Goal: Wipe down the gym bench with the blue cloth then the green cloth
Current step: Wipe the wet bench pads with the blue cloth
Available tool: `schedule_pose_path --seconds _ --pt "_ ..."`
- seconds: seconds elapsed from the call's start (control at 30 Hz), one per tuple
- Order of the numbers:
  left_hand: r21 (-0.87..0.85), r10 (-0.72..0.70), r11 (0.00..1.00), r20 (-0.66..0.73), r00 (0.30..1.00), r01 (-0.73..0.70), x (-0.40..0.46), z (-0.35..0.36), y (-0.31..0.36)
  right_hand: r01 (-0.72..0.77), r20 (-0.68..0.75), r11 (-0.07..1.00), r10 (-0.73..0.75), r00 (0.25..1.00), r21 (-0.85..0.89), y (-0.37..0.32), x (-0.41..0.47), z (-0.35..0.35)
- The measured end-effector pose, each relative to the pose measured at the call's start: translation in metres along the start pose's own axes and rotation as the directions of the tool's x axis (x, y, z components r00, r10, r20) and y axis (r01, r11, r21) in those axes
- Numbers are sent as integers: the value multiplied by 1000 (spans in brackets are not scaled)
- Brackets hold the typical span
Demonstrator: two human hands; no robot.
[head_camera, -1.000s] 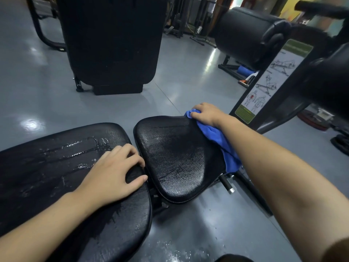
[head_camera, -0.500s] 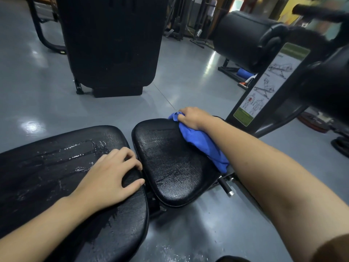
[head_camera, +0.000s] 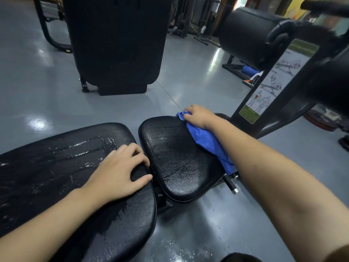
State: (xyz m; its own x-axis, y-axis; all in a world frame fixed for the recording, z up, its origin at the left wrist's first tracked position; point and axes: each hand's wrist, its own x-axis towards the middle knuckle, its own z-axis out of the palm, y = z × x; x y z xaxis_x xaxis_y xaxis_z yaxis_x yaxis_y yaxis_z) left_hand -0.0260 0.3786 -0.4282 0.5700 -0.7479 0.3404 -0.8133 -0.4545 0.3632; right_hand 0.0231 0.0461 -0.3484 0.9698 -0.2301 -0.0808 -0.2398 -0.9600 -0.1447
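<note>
The gym bench has two black padded parts: a long back pad [head_camera: 56, 167] on the left, streaked with wet marks, and a smaller seat pad [head_camera: 175, 157] to its right. My right hand [head_camera: 198, 116] presses the blue cloth [head_camera: 207, 142] on the far right corner of the seat pad; the cloth trails down the pad's right edge under my forearm. My left hand [head_camera: 120, 171] rests flat on the back pad's near-right end, fingers spread, holding nothing. No green cloth is in view.
A black upright pad [head_camera: 115, 40] stands on the grey floor beyond the bench. To the right rise a black machine post with an exercise chart [head_camera: 272, 82] and a roller pad [head_camera: 247, 35]. An adjustment pin [head_camera: 229, 183] sticks out under the seat.
My right hand slid the blue cloth leftward along the seat pad's far edge, then held near the far right corner. My left hand stayed put.
</note>
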Motion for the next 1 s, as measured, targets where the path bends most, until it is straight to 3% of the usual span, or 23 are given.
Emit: schedule_pose_path --seconds 0.43,0.7,0.9,1.0 --pt "21 18 1000 -6 1000 -18 -2 0 -2 186 67 981 -183 981 -47 -92 13 32" --pt "37 11 999 -10 1000 -11 -3 0 -1 342 52 940 -340 939 -25 -94 -7 40" --pt "37 16 999 -18 1000 -15 -2 -1 -1 533 -36 846 -533 845 -5 -79 -44 45" --pt "35 18 999 -28 999 -17 -2 0 -1 560 -32 828 -560 828 -25 -75 -53 48"
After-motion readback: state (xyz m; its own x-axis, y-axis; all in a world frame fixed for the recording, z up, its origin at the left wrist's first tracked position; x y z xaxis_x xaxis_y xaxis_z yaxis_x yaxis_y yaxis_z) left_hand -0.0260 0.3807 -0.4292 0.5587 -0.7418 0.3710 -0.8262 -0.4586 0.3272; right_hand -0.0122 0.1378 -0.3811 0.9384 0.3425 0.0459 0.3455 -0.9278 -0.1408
